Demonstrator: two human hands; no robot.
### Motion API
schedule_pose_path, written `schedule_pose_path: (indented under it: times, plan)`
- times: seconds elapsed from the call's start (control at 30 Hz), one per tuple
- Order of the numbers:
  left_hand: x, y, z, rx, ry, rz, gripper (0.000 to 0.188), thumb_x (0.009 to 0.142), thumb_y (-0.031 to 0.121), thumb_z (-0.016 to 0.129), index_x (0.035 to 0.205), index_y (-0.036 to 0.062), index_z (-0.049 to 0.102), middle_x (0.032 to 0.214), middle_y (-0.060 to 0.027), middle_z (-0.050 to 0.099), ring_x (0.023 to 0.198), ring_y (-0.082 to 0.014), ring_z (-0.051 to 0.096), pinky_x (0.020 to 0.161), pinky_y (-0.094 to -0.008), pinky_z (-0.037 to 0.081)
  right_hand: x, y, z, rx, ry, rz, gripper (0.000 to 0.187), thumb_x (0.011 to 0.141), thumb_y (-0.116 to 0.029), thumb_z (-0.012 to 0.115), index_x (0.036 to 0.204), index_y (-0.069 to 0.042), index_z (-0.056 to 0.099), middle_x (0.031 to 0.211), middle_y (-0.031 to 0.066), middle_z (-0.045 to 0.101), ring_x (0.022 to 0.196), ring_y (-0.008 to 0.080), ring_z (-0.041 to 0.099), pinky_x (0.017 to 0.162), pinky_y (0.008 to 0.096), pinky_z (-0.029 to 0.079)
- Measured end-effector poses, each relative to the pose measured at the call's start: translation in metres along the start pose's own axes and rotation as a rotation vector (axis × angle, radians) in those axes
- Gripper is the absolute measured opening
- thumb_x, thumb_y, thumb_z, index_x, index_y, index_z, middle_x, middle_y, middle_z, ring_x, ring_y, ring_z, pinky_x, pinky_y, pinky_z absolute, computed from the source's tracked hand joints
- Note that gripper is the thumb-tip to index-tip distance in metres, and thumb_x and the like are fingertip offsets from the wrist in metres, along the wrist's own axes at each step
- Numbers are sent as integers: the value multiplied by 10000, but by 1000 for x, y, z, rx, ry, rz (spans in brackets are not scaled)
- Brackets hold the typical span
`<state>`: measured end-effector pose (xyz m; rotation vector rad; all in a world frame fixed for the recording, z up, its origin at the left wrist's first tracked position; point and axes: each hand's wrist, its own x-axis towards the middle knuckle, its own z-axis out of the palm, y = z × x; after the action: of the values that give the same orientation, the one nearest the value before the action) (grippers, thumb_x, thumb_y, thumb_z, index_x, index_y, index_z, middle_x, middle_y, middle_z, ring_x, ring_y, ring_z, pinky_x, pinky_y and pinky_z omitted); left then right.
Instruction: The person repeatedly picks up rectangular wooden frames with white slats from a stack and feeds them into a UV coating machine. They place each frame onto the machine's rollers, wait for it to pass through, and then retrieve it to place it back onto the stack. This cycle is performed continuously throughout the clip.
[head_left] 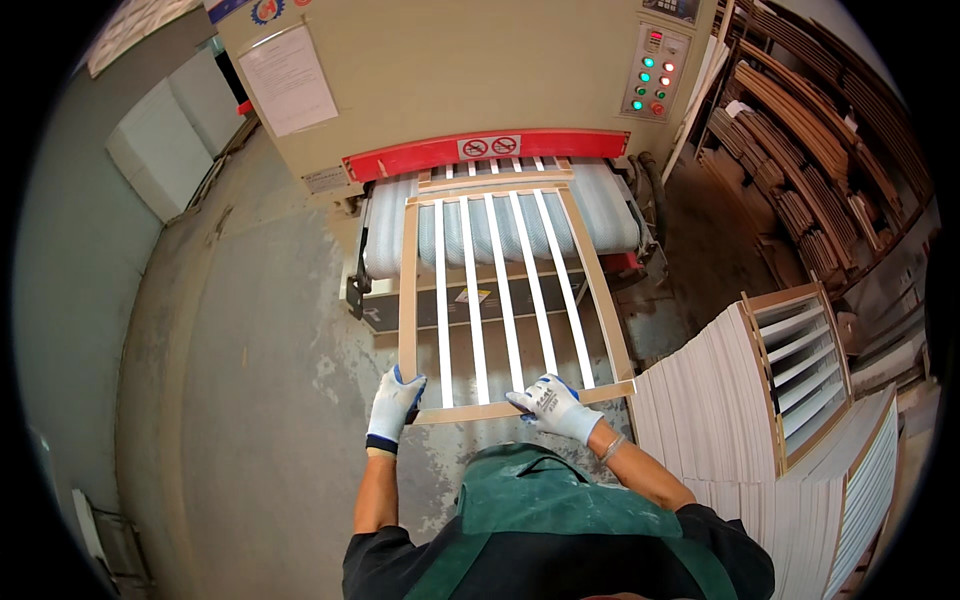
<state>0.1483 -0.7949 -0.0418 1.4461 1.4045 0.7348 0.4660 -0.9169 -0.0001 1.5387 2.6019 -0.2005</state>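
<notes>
From the head camera, looking down, I see my two gloved hands holding a slatted wooden frame (510, 300). It has a bare wood border and five white slats inside.

My left hand (393, 405) is closed around the near left corner of the frame. My right hand (555, 405) lies on the near rail, toward the right, with its fingers curled over the wood. Both hands are at the near end, so neither one is closer to the frame than the other.

The frame stretches straight away from me. Its long side runs from near to far, and so do the slats. The far end rests on the conveyor belt (610, 215) of the big beige machine (450, 70). The near end hangs in the air over the concrete floor (260, 330), held up only by my hands.

A second frame (495, 172) lies farther in on the belt, half under the red guard bar (485, 150). It is just past the far rail of mine.

To my right stands a tall stack of the same frames (720, 400), leaning on edge. Far right, curved brown wood pieces (800, 130) sit on racks. The button panel (655, 75) is on the machine's right side.
</notes>
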Motion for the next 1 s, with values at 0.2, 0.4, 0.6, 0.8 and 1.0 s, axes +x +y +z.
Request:
schedule_pose_path:
  times: [0.2,0.4,0.6,0.8,1.0]
  plan:
    - [38,-2,-3,118,26,2,331,866,309,733,978,3,675,778,-159,707,706,-318,701,673,-413,536,15,1,-20,-93,-2,53,464,965,-292,618,1403,-144,580,1046,71,711,993,275,669,981,452,410]
    - [75,-7,-11,177,18,49,332,874,334,721,978,22,680,851,-176,736,789,-337,728,718,-437,551,-23,-10,-38,-7,251,210,521,936,-362,656,1391,-123,576,1286,83,617,1249,258,538,1128,498,324]
    - [106,0,1,26,-40,-20,268,904,264,728,940,3,677,748,-88,695,633,-212,677,612,-364,534,-125,-13,-15,155,218,543,554,931,-408,661,1401,-126,580,1361,96,609,1292,273,528,1155,495,309]
    - [155,-17,3,-100,-212,224,233,933,230,732,885,59,582,627,-20,534,466,-152,509,436,-306,402,-235,-31,-11,154,265,978,569,944,-436,634,1420,-132,573,1389,102,597,1316,278,508,1144,491,320]
    - [203,14,-5,-7,-252,132,141,942,119,694,856,52,603,706,4,565,522,-126,502,467,-313,421,-396,-70,-58,-374,519,1729,579,977,-432,595,1492,-186,502,1485,53,533,1369,312,451,1159,524,312]
